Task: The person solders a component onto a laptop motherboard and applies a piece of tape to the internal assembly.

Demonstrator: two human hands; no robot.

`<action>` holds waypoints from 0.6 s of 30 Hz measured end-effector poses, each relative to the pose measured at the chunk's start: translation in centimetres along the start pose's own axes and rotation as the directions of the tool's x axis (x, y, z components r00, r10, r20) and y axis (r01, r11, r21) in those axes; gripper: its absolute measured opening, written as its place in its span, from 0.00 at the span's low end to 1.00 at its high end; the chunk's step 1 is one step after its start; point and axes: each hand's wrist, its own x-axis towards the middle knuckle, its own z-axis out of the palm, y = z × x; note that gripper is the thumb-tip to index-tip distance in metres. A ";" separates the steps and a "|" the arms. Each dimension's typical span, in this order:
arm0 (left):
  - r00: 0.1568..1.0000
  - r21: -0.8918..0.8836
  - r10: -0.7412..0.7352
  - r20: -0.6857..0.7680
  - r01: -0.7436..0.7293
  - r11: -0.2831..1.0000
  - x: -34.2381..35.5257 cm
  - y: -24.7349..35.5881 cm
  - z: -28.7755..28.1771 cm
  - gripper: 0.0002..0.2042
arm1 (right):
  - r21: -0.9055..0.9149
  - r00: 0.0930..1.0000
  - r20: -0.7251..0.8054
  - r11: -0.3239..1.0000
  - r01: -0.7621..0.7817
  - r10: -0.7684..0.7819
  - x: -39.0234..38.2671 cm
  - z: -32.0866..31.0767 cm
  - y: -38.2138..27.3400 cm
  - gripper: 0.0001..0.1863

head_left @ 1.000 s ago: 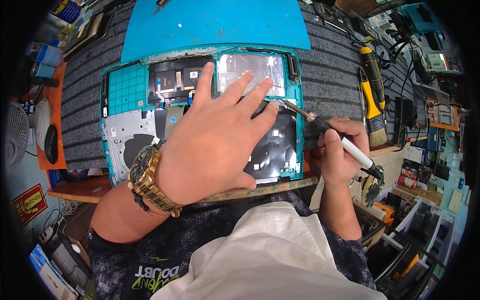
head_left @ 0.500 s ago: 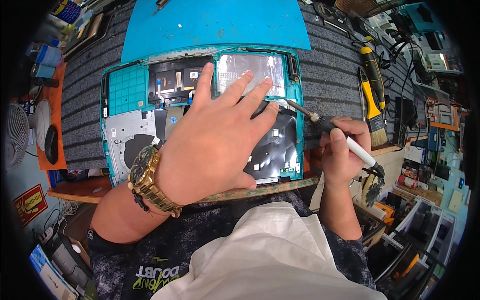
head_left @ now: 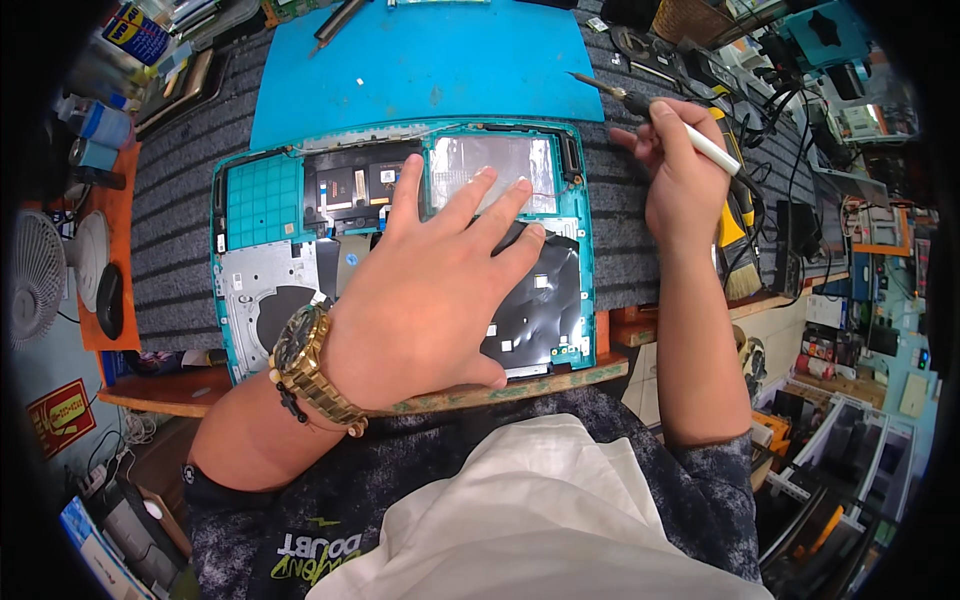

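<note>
"I'm watching from a distance; what have the hands got?"

"On my feed, the left hand (head_left: 425, 300) is spread palm down on an opened teal plastic laptop shell (head_left: 265, 205), fingers apart, clasping nothing. The right hand (head_left: 688, 180) grasps a slim soldering iron with a white handle (head_left: 712, 150) between thumb and fingers."

"Where does the iron point?"

"Up and left, its thin dark tip over the right part of a bright blue flat mat (head_left: 430, 75), apart from the shell. I can't tell whether it touches the mat."

"And the shell?"

"I see it lying on dark grey striped cloth (head_left: 170, 240), near the bench's front edge. A yellow-and-black paintbrush with tan bristles (head_left: 742, 282) lies to its right, partly hidden by the right arm."
</note>
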 end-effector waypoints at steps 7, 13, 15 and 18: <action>1.000 0.010 -0.003 0.001 0.003 1.000 0.0 0.0 0.0 0.59 | -0.063 0.999 0.020 0.998 0.031 -0.030 0.2 0.5 1.2 0.09; 1.000 0.007 -0.003 0.001 0.003 1.000 0.0 0.0 0.0 0.59 | -0.113 0.999 0.022 0.993 0.040 -0.037 0.3 0.6 1.4 0.09; 1.000 0.007 -0.007 0.003 0.007 1.000 -0.1 0.0 0.0 0.59 | -0.128 0.999 0.024 0.991 0.046 -0.044 0.3 0.6 1.5 0.10; 1.000 0.010 -0.009 0.001 0.009 1.000 -0.1 0.1 0.0 0.59 | -0.155 0.999 0.025 0.987 0.045 -0.042 0.3 0.5 1.4 0.10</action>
